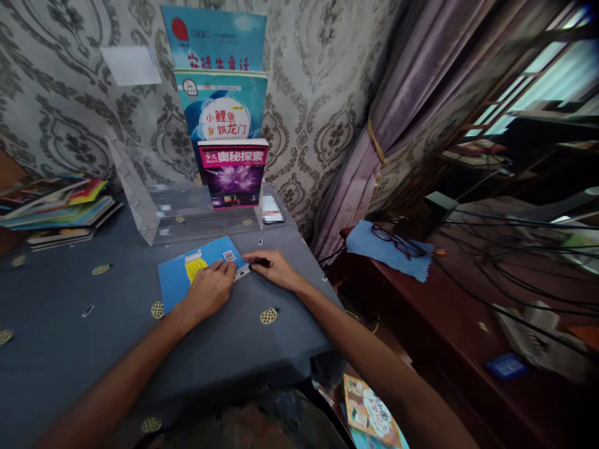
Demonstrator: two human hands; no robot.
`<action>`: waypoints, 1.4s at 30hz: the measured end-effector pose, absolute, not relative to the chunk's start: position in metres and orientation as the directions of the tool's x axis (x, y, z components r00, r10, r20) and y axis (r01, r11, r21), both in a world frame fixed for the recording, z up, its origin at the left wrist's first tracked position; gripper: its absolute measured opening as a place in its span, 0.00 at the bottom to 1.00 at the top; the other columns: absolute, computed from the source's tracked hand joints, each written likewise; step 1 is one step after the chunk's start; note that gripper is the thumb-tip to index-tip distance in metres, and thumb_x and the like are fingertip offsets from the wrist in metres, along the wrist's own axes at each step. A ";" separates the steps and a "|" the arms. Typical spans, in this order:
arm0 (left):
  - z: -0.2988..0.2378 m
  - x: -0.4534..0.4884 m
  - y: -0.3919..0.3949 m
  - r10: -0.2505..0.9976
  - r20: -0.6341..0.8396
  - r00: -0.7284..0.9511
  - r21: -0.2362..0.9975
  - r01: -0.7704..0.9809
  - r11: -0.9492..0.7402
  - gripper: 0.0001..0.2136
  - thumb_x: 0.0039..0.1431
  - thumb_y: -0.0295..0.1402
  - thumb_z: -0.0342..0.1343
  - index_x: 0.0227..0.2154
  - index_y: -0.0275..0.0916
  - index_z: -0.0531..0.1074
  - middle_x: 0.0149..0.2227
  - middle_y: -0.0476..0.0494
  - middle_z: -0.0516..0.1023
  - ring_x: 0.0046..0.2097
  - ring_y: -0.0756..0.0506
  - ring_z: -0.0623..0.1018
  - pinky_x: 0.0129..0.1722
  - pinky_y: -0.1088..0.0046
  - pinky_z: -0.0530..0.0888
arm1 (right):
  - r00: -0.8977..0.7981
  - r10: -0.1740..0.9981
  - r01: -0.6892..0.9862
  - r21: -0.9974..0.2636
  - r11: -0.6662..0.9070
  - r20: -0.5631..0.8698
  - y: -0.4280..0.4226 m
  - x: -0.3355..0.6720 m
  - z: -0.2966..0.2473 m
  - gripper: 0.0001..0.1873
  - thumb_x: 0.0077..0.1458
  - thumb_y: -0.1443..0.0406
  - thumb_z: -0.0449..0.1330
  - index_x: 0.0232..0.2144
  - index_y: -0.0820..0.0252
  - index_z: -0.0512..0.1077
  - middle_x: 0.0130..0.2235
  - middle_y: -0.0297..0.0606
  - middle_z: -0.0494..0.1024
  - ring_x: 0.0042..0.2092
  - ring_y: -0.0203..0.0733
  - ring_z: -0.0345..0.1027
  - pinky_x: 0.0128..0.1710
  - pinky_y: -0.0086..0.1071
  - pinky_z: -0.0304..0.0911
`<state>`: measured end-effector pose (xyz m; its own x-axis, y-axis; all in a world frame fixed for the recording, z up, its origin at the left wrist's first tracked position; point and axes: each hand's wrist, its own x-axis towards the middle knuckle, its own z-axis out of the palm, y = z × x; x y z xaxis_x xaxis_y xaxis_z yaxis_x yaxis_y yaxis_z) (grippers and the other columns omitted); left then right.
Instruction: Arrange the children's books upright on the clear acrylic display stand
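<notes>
Forearms [135, 365], cropped. Left hand [214, 287] unclasped, flat on blue book [174, 279]; right hand [275, 269] at corner, grip indeterminable. Magenta-titled book [234, 179] behind: “奥秘探索”.

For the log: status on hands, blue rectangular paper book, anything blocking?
Left hand on book; right hand at its right end. Book's barcode up. Clear plastic stepped rack beyond, not blocking.

dim; light from right window [568, 78]; edges smeared

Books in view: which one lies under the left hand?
The blue book with a yellow shape, lying before the clear stand; the three books standing there are untouched.
</notes>
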<state>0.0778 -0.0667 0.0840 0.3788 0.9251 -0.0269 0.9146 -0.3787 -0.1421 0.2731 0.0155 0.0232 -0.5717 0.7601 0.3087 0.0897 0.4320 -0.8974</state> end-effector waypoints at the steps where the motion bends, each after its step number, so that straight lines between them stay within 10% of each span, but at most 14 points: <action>1: 0.084 0.078 -0.067 0.925 -0.028 0.379 -0.142 0.914 -0.379 0.14 0.65 0.23 0.44 0.49 0.34 0.70 0.50 0.31 0.77 0.55 0.38 0.76 0.48 0.60 0.76 | -0.570 0.762 0.092 -0.897 0.431 0.307 0.015 0.273 0.023 0.18 0.55 0.70 0.61 0.48 0.56 0.78 0.45 0.38 0.82 0.48 0.42 0.75 0.53 0.39 0.68; 42: 0.085 0.076 -0.068 0.916 -0.040 0.398 -0.135 0.906 -0.400 0.15 0.65 0.22 0.43 0.51 0.32 0.69 0.52 0.29 0.77 0.56 0.37 0.75 0.49 0.58 0.75 | -0.558 0.772 0.100 -0.898 0.428 0.305 0.013 0.272 0.027 0.16 0.55 0.65 0.63 0.47 0.56 0.79 0.45 0.40 0.83 0.47 0.44 0.76 0.53 0.41 0.68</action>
<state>0.0761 -0.0675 0.0850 0.3984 0.9163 -0.0404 0.9065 -0.4000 -0.1352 0.2723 0.0134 0.0274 -0.5575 0.7720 0.3053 0.1001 0.4277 -0.8984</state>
